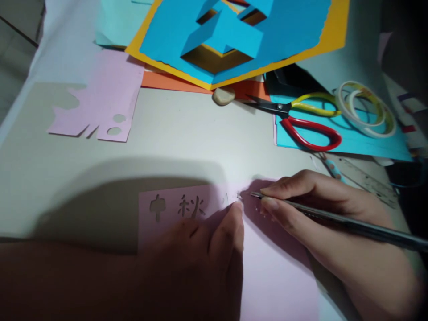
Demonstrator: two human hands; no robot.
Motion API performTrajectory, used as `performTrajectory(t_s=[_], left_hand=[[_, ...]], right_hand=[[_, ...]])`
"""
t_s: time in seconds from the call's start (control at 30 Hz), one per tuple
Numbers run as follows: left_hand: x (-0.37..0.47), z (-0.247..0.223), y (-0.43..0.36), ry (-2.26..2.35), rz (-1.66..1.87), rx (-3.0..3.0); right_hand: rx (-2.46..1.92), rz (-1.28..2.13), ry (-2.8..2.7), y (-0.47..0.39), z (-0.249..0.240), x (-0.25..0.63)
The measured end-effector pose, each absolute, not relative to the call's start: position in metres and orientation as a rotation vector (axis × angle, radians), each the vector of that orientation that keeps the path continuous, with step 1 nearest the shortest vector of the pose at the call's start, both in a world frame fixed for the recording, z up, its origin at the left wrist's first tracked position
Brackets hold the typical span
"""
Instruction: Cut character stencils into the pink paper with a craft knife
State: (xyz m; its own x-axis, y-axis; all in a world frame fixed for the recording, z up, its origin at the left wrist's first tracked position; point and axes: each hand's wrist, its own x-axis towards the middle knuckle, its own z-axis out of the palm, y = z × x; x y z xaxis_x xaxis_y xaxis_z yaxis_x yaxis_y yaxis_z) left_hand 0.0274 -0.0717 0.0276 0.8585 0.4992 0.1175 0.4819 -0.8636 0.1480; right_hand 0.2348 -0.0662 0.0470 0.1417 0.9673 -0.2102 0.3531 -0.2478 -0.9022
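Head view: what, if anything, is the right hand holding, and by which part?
The right hand pinches a slim pen-shaped tool just behind its metal tip.

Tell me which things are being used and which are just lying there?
In use:
pink sheet with cut-out characters, under the left hand
thin metal-tipped tool, in the right hand

Seemingly just lying about:
scissors
tape rolls
ruler
blue-and-yellow card
pink cut piece
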Motion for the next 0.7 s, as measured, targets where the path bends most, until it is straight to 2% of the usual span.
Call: performTrajectory(t_s=[0.17,0.5,0.7], left_hand=[[0.026,0.026,-0.073,0.758,0.233,2.901],[0.028,0.029,-0.07,0.666,0.193,2.965],[0.028,0.026,-0.072,0.702,0.199,2.951]], right_hand=[[-1.495,1.277,-1.479,-0.061,0.043,0.242],[-1.669,1.033,-1.533,-0.063,0.043,0.232],[-1.681,1.003,-1.52,-0.059,0.041,0.224]])
